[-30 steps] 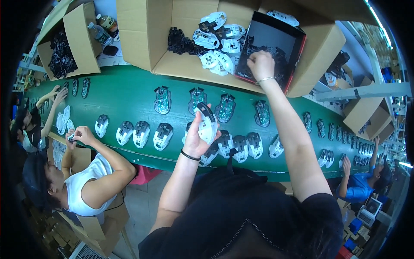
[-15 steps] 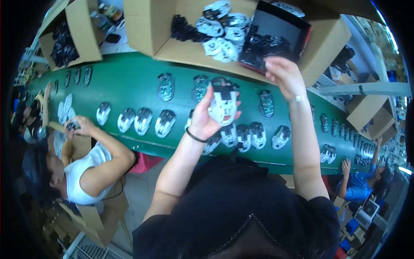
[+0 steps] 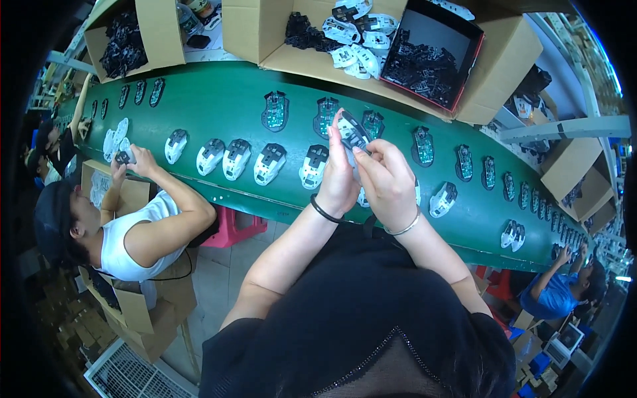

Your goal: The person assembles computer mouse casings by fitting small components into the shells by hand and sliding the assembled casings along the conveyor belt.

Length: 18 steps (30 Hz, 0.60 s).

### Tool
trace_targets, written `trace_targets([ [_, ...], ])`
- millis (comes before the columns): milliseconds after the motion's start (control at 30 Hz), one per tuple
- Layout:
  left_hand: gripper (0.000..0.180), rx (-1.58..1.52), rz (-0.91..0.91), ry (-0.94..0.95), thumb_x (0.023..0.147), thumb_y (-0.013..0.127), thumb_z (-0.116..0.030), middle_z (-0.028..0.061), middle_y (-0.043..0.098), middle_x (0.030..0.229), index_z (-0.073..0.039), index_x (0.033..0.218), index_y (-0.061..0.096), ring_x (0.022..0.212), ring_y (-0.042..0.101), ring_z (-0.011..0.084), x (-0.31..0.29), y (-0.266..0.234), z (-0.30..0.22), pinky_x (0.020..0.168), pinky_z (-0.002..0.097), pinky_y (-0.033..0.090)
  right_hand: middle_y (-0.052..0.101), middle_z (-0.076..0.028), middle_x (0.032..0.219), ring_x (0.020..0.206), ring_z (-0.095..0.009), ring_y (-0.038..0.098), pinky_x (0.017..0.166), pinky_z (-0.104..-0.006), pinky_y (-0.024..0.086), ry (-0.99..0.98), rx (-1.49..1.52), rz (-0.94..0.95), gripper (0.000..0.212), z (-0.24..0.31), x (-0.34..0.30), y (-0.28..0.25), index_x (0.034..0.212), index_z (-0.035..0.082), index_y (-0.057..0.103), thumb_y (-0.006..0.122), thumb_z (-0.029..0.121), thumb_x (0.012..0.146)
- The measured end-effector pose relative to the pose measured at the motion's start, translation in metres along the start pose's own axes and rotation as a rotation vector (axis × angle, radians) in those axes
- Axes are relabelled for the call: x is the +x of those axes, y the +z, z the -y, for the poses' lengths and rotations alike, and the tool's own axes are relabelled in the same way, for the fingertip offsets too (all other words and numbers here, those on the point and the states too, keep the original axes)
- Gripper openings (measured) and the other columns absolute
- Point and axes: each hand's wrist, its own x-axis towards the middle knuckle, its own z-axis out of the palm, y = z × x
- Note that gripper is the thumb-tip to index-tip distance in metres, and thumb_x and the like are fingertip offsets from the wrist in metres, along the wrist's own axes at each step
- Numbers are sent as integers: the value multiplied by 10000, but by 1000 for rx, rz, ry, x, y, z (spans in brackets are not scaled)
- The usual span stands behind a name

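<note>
My left hand (image 3: pixel 340 176) is closed around a white and black computer mouse shell (image 3: pixel 352 130), tipped up on its side above the bench. My right hand (image 3: pixel 390 187) is at the shell's lower end, thumb and fingers pinched together against it. Whatever is between those fingertips is too small or hidden to make out. Just beyond my hands lie mouse bases with green circuit boards, one of them a base (image 3: pixel 327 115) left of the shell. To the left of my wrist a finished-looking white and black mouse shell (image 3: pixel 314 166) rests on the green bench (image 3: pixel 219 119).
At the back stands a cardboard box (image 3: pixel 242 30) with white shells and black parts. A black red-edged tray (image 3: pixel 431 30) of small black pieces leans in it. Co-workers sit left, one in a white top (image 3: pixel 142 239), and right, one in blue (image 3: pixel 547 295).
My right hand has come back from the black tray to the shell in my left hand. The shell has turned from face-up onto its side.
</note>
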Motion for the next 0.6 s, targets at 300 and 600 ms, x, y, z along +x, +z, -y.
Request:
trace_targets([
  [300,488,243,45,168,988,242,-395,53,412,1228,-119,1389,209,1152,389,155,-9,2,-7,998,328,287,507,-48,863,622,-104,458,562,-222,408,439,372,166,394,-2,12,-15,1065,58,632,658,-33,683],
  [600,446,68,73,-73,971,370,-332,35,405,1244,-199,1378,246,1159,399,176,-2,-8,-21,955,356,355,611,-101,838,758,-212,615,650,-272,495,271,314,-125,247,-4,7,-8,921,25,664,626,-69,696],
])
